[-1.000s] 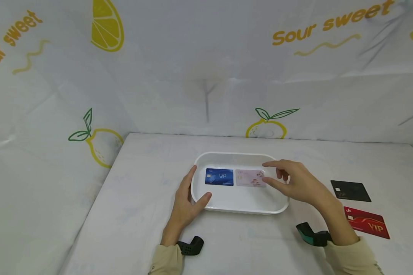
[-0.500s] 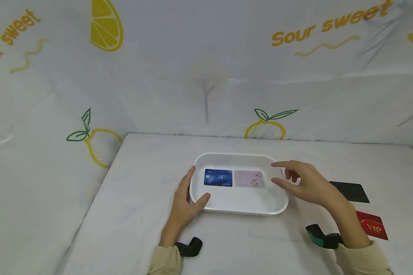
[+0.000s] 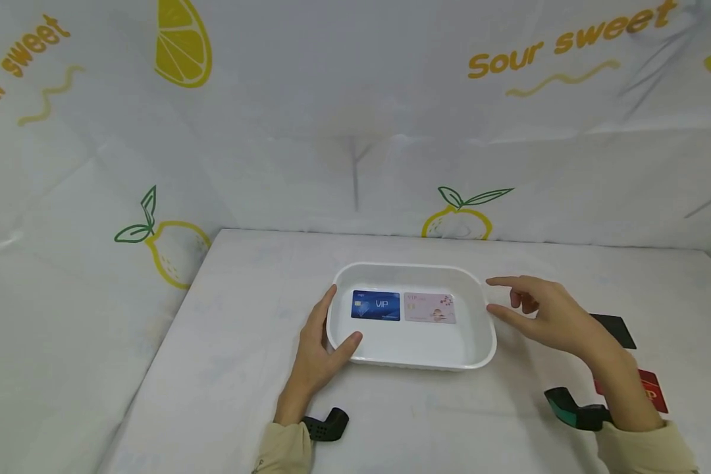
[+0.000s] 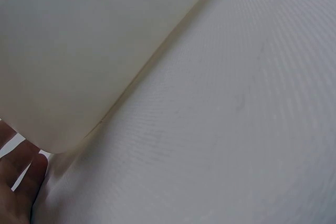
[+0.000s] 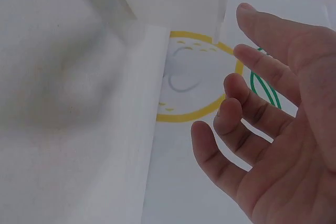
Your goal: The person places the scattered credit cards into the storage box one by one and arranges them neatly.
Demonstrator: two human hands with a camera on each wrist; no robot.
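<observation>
Head view: four cards [image 3: 376, 306], one tray [image 3: 415, 346]

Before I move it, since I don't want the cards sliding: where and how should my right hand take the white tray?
I'd take the white tray by the rim at its right end, pinching inside and outside, coming from the right: that raised edge is uncovered, the right hand is close by, and the left hand holds the opposite end.

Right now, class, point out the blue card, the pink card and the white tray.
Blue card [image 3: 376, 306], head view: middle of its face.
Pink card [image 3: 429, 308], head view: middle of its face.
White tray [image 3: 415, 345], head view: bare floor, near side.
</observation>
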